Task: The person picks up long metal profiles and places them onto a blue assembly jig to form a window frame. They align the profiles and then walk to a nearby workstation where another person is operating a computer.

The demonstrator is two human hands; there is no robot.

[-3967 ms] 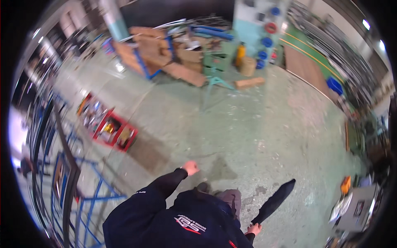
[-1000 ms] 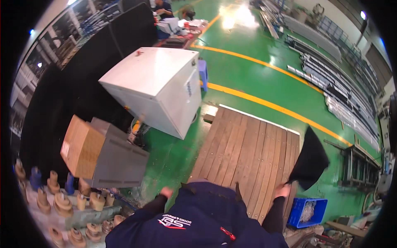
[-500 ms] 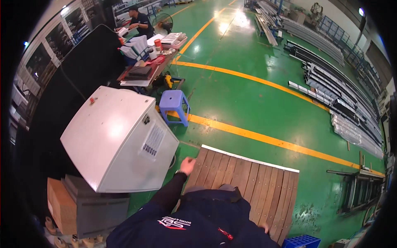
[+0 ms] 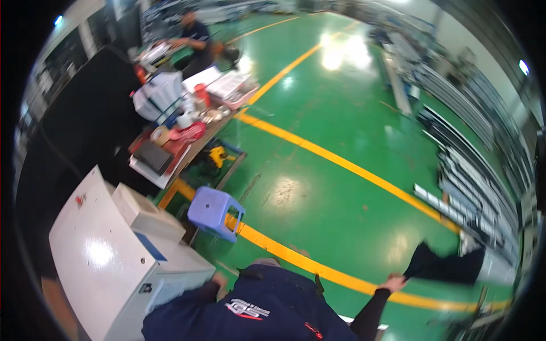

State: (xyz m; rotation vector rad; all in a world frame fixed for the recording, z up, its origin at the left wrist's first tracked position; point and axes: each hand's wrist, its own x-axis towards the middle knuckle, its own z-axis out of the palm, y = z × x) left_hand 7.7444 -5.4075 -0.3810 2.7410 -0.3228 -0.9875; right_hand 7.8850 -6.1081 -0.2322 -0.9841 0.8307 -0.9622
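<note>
Left hand (image 4: 218, 279) hangs low beside the torso, fingers loose; right hand (image 4: 394, 282) swings outward, grip closed.

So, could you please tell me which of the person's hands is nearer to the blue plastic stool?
The left. The left hand hangs just below the blue plastic stool, beside the white cabinet. The right hand is far off to the stool's right, gripping a dark cloth.

My right hand (image 4: 393, 282) grips a flat black cloth-like piece (image 4: 443, 266) at four o'clock; my left hand (image 4: 218, 278) hangs beside the white metal cabinet (image 4: 114, 261) at seven o'clock.
</note>
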